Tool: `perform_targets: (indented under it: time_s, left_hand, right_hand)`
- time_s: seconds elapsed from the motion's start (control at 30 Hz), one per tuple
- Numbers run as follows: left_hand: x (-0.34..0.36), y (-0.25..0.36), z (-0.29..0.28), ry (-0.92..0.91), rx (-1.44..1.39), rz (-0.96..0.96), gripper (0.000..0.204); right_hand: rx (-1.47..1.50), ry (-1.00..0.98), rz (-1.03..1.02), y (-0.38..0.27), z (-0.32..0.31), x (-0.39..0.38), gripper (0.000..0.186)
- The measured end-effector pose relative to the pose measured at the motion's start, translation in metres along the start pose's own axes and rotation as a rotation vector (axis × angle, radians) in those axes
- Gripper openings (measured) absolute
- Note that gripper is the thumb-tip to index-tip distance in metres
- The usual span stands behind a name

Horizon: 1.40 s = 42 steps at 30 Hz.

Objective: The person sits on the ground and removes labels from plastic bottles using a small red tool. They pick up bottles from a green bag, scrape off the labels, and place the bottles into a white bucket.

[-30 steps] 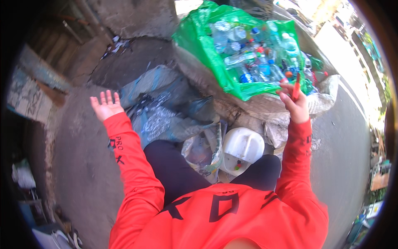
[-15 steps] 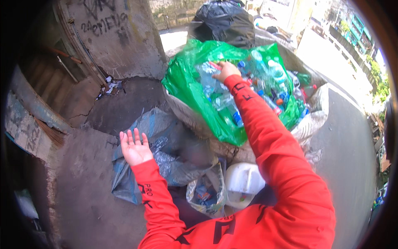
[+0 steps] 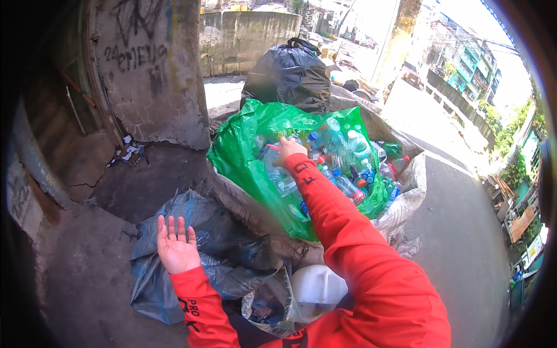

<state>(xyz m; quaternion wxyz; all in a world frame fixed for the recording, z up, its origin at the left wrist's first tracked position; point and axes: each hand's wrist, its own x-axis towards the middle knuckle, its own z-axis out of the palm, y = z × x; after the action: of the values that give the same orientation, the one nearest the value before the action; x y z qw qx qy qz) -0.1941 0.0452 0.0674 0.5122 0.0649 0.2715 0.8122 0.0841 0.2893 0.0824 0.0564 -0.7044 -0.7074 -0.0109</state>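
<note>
My right hand (image 3: 289, 152) reaches over a green plastic bag (image 3: 238, 182) filled with clear plastic bottles (image 3: 361, 146), several with blue or red caps. Its fingers are bent together at the bag's left part, beside a small red piece (image 3: 272, 147) and crumpled clear plastic. Exactly what they grip is too small to make out. Palm up and fingers stretched, my left hand (image 3: 177, 248) holds nothing. It hovers above a grey-blue tarp-like sack (image 3: 156, 290) on the ground.
A large whitish woven sack (image 3: 412, 185) surrounds the green bag. Behind stands a tied black bag (image 3: 290, 75). Close to my body are a white plastic jug (image 3: 316, 284) and a small open sack (image 3: 288, 298) with scraps. A concrete wall (image 3: 151, 110) rises at the left.
The view has shifted, so the bag and hands appear lower and farther left. My right hand stays over the bottles, and my left hand remains palm up.
</note>
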Motion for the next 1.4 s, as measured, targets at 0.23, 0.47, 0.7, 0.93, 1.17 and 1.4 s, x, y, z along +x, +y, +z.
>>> perform_targets:
  time_s: [0.23, 0.47, 0.7, 0.93, 1.17, 1.4]
  left_hand:
    - [-0.010, 0.004, 0.002, -0.014, -0.017, 0.024, 0.041]
    - [-0.009, -0.026, 0.005, -0.065, 0.010, -0.039, 0.039]
    - [-0.031, -0.055, 0.022, -0.177, 0.188, -0.085, 0.040]
    - [-0.058, -0.100, 0.026, -0.765, 0.521, -0.091, 0.063]
    - [-0.091, -0.108, 0.040, -1.104, 0.255, -0.151, 0.094]
    - [-0.089, -0.092, 0.033, -1.006, 0.149, -0.390, 0.074]
  right_hand:
    - [0.513, 0.356, 0.244, 0.119, -0.033, -0.073, 0.068]
    - [1.325, 0.315, 0.642, 0.272, 0.010, -0.161, 0.041]
    - [2.095, 0.143, 0.601, 0.216, -0.008, -0.253, 0.051]
    - [2.574, -0.198, 0.447, 0.121, 0.002, -0.308, 0.067]
    - [2.588, -0.931, 0.354, 0.032, 0.005, -0.347, 0.056]
    - [1.922, -0.221, 0.148, 0.029, 0.011, -0.339, 0.047]
